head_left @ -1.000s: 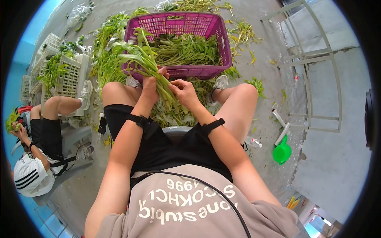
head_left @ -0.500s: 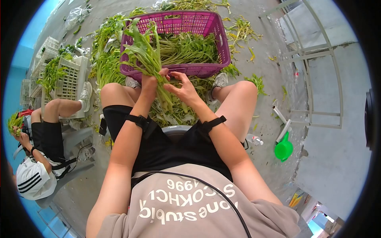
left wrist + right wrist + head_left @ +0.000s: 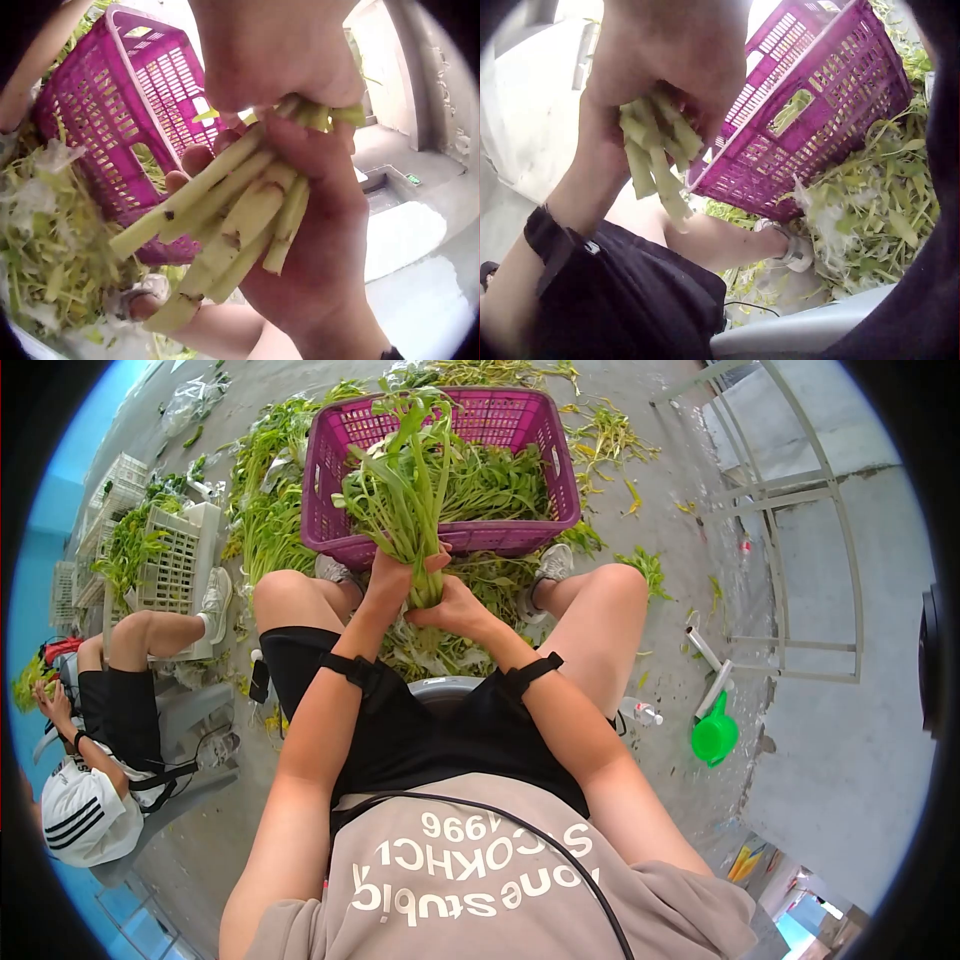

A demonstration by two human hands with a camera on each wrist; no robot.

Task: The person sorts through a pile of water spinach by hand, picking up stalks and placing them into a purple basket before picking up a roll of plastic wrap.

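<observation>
My left hand [image 3: 390,582] grips a bunch of leafy green stalks [image 3: 415,500] that looks like water spinach. The bunch stands leaves up, overlapping the magenta crate [image 3: 490,540] in the head view. Lower down, my right hand [image 3: 458,610] holds the same bunch near its cut ends. In the left wrist view its thumb crosses the pale stem ends [image 3: 247,202], and its fingertips show on their far side. Those ends also stick out below the hands in the right wrist view. More greens [image 3: 495,485] lie inside the crate.
Loose trimmings [image 3: 430,655] cover the floor between my legs. A long heap of greens [image 3: 265,510] lies left of the crate. At the right are a green plastic scoop [image 3: 714,732], a bottle [image 3: 640,711] and a metal frame [image 3: 780,520]. Another person [image 3: 95,780] sits at the left.
The bunch has swung from leaning left to nearly upright and shifted right. My right hand, its fingers spread half a second ago, has come down round the lower stems. The left hand keeps its grip.
</observation>
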